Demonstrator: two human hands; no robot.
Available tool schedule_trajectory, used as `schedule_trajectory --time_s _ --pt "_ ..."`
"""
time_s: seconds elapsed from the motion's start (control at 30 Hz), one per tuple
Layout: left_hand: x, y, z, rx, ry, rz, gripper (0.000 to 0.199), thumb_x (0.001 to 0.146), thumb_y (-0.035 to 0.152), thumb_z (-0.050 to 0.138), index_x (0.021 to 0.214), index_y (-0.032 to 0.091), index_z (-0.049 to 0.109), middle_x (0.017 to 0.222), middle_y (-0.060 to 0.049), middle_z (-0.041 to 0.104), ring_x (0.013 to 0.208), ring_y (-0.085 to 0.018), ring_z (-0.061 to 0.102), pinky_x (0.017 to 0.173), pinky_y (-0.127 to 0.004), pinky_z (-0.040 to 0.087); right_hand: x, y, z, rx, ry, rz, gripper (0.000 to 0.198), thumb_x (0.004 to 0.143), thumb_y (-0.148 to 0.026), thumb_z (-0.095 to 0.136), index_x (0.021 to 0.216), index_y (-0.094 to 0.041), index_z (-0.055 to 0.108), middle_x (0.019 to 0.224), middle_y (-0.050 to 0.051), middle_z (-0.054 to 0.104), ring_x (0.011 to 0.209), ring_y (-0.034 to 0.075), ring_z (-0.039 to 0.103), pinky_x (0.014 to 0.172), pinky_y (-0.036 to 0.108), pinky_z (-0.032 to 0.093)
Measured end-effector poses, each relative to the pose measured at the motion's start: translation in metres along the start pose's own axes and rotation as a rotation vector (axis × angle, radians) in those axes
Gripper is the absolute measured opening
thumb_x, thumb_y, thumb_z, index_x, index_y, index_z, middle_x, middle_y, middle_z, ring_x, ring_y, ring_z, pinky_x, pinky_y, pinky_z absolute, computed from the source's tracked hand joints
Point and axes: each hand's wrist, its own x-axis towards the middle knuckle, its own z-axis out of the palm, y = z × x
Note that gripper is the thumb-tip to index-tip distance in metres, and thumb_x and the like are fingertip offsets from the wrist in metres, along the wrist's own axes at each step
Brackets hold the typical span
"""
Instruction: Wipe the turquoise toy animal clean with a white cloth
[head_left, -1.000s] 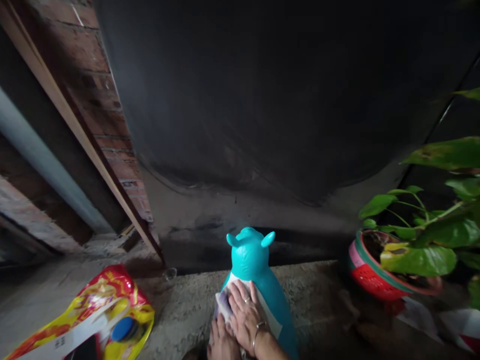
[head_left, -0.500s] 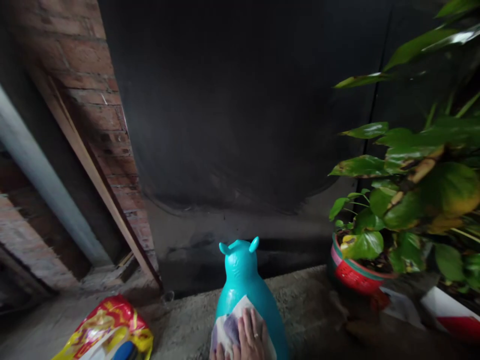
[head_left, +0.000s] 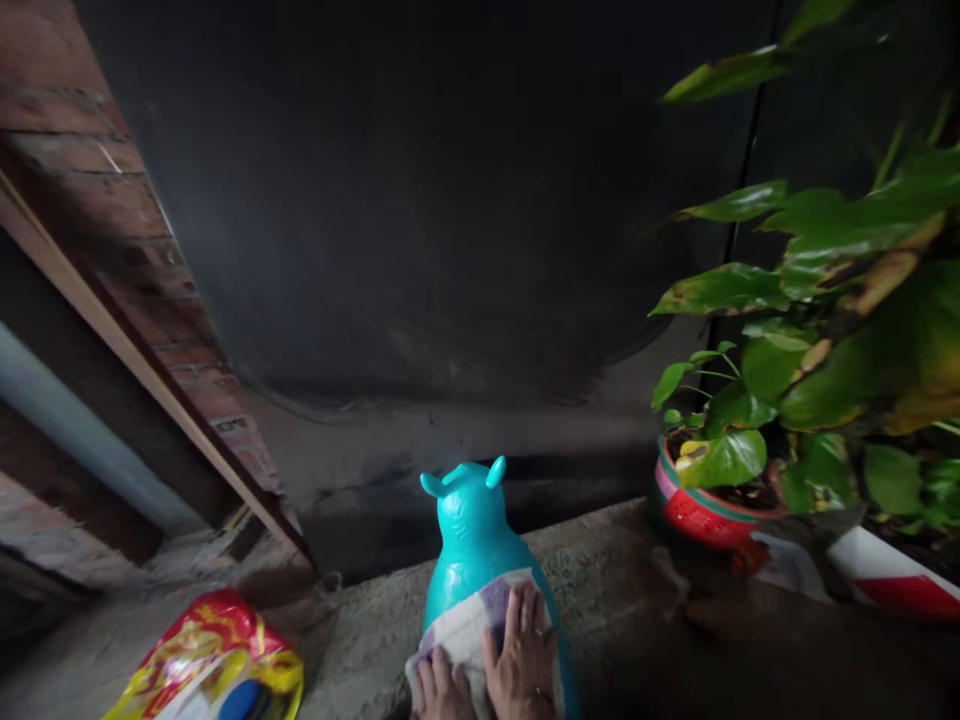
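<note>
A glossy turquoise animal-shaped toy [head_left: 472,530] with two small ears stands at the bottom centre, its head toward the dark panel. Across its rounded back lies a white and purple cloth [head_left: 469,625]. My right hand [head_left: 521,650] rests flat on the cloth's right part, fingers stretched out and somewhat apart. Lower on the cloth's left side, my left hand [head_left: 442,690] presses with its fingers extended. The cloth's lower part is hidden by my hands and the frame edge.
A potted leafy plant [head_left: 709,515] stands at right beside a white and red box [head_left: 892,570]. To the left lie a red and yellow bag [head_left: 217,640] and a blue round lid [head_left: 240,700]. A dark panel [head_left: 450,250] rises behind; a wooden post [head_left: 165,370] leans near bricks.
My view has shifted. The cloth now lies turned and spread across the toy's back. My right hand has moved slightly right, and more of my left hand shows.
</note>
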Motion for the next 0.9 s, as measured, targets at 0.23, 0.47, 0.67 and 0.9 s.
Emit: schedule_trajectory --time_s 0.23,0.47,0.67,0.9 --pt "0.033 0.046 -0.037 0.021 -0.097 0.142 0.056 0.097 0.027 0.016 0.138 0.005 0.045 0.149 -0.023 0.045 0.142 -0.030 0.037 0.103 -0.045 0.048 0.065 -0.009 -0.007 -0.054 -0.116 -0.057 0.066 0.098 -0.047 0.031 0.151 -0.008 0.023 0.159 0.014 0.016 0.145 0.034 0.020 0.110 0.058 0.035" --pt "0.047 0.047 -0.024 0.027 -0.108 0.111 0.052 0.096 0.025 0.021 0.141 0.010 0.044 0.151 -0.017 0.043 0.142 -0.027 0.038 0.106 -0.045 0.047 0.075 -0.012 0.002 -0.052 -0.050 -0.077 0.065 0.100 -0.046 0.030 0.150 -0.005 0.024 0.157 0.017 0.020 0.144 0.034 0.024 0.108 0.057 0.038" --pt "0.032 0.034 -0.016 -0.019 -0.015 0.121 0.052 0.095 0.028 0.022 0.135 0.012 0.052 0.143 -0.018 0.053 0.132 -0.028 0.051 0.094 -0.044 0.055 0.044 0.002 0.025 0.105 0.096 -0.132 0.056 0.098 -0.042 0.036 0.147 -0.015 0.039 0.152 0.017 0.036 0.138 0.038 0.036 0.101 0.061 0.044" --pt "-0.046 0.010 -0.019 0.126 0.190 0.156 0.049 0.095 0.026 0.024 0.129 0.021 0.059 0.139 -0.010 0.058 0.126 -0.022 0.057 0.097 -0.039 0.051 -0.037 0.037 0.024 0.044 0.220 -0.303 0.070 0.096 -0.040 0.038 0.153 -0.022 0.003 0.145 0.016 0.046 0.132 0.040 0.045 0.094 0.063 0.047"
